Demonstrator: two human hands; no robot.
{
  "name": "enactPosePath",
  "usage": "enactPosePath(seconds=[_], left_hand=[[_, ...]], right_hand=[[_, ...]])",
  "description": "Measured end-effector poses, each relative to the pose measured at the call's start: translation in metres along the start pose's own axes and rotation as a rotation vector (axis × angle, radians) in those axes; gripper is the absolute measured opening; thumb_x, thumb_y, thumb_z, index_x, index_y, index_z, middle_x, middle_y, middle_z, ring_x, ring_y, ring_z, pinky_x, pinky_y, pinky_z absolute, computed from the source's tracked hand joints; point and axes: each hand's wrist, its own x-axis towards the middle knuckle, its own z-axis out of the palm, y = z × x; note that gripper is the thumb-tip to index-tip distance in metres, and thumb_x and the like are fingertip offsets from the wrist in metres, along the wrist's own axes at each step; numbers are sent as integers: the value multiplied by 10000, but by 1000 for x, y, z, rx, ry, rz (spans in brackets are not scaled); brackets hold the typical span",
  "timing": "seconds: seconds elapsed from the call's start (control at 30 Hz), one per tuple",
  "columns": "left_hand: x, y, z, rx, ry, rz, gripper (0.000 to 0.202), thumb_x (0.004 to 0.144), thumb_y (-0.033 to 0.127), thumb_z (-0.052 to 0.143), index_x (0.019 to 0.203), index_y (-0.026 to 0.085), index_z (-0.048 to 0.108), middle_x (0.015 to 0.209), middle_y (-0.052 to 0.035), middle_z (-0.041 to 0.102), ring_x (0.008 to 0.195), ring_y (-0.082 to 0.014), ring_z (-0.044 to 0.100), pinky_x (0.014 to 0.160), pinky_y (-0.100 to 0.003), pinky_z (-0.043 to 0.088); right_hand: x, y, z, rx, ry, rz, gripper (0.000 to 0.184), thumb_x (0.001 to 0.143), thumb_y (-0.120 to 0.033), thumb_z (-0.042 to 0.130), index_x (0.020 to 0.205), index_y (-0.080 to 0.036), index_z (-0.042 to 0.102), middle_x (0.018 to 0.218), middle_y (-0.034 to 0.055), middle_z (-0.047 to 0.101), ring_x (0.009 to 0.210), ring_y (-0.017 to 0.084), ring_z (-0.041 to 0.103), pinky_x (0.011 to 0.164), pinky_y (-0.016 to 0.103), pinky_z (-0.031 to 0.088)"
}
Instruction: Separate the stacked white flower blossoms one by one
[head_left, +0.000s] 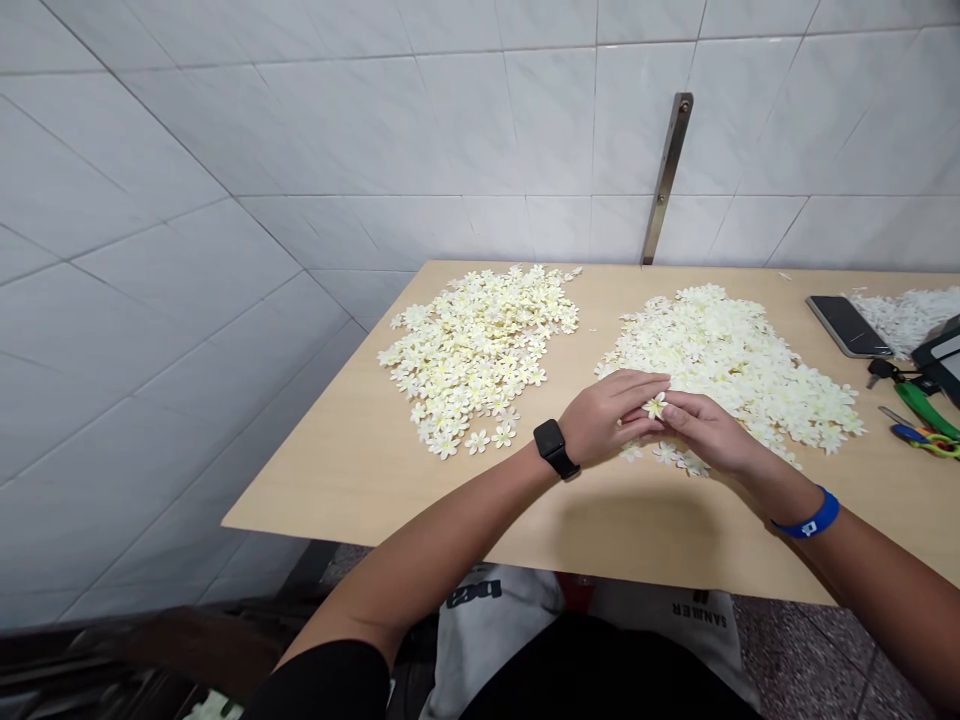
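A small white artificial flower (655, 405) with a yellow-green centre is held between my two hands, above the near edge of the right-hand flower pile. My left hand (606, 412), with a black watch on its wrist, has its fingers closed around the flower's left side. From the right, my right hand (709, 428) pinches the flower with the thumb on top; a blue band circles that wrist. The flower's underside is hidden by my fingers. Just behind the hands spreads a heap of similar white flowers (705, 340).
Another pile of flowers (480, 345) lies at the table's left. On the right are a phone (847, 325), white bits (911, 318), keys (881, 370) and colourful-handled scissors (926, 438). A tiled wall (510, 120) borders the wooden table (330, 480); a metal bar (667, 180) is fixed to it.
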Motion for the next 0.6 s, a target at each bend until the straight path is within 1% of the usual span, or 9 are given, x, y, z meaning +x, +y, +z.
enactPosePath(seconds=[0.07, 0.17, 0.23, 0.3, 0.4, 0.47, 0.6], left_hand=[[-1, -1, 0, 10, 5, -7, 454, 960, 396, 652, 1365, 196, 605, 1274, -136, 723, 1179, -231, 695, 990, -409, 599], [-3, -2, -1, 8, 15, -14, 453, 943, 445, 667, 1305, 174, 643, 1202, -148, 749, 1122, -231, 719, 945, -396, 614], [-5, -2, -1, 7, 27, -22, 453, 923, 476, 683, 1251, 163, 668, 1145, -153, 763, 1068, -228, 733, 912, -381, 621], [-5, -2, 0, 14, 43, -17, 429, 913, 482, 694, 1186, 152, 689, 1064, -145, 776, 977, -213, 745, 868, -358, 626], [-5, 0, 0, 3, 69, 25, 356, 910, 439, 712, 1102, 139, 704, 956, -122, 783, 858, -184, 743, 801, -314, 618], [-5, 2, 0, -6, 82, 56, 294, 916, 389, 717, 1065, 136, 710, 928, -109, 786, 834, -173, 741, 782, -294, 611], [-4, 9, -1, 24, 88, 33, 161, 972, 286, 643, 1010, 153, 727, 925, -80, 800, 830, -156, 747, 778, -276, 610]], right_hand=[[0, 3, 1, 55, 16, 12, 373, 910, -545, 698, 987, -184, 753, 997, 104, 771, 922, 239, 733, 919, 441, 594], [0, 4, 2, 93, 24, 39, 367, 903, -551, 702, 914, -188, 749, 955, 95, 769, 892, 233, 732, 932, 441, 588], [0, 2, 2, 75, 36, 56, 403, 888, -583, 702, 838, -185, 740, 912, 91, 767, 865, 232, 729, 921, 424, 587], [0, -2, 3, -2, 53, 53, 447, 877, -617, 697, 787, -180, 738, 867, 88, 763, 839, 229, 725, 888, 401, 590], [-1, -8, 3, -158, 52, 35, 487, 884, -640, 673, 773, -174, 756, 811, 87, 761, 811, 228, 727, 838, 376, 593], [-1, -9, 3, -205, 37, 36, 496, 892, -644, 660, 790, -171, 768, 813, 94, 768, 799, 228, 736, 823, 371, 596], [0, -5, 5, -123, -7, 27, 496, 893, -643, 659, 892, -163, 783, 885, 122, 785, 806, 224, 749, 829, 390, 610]])
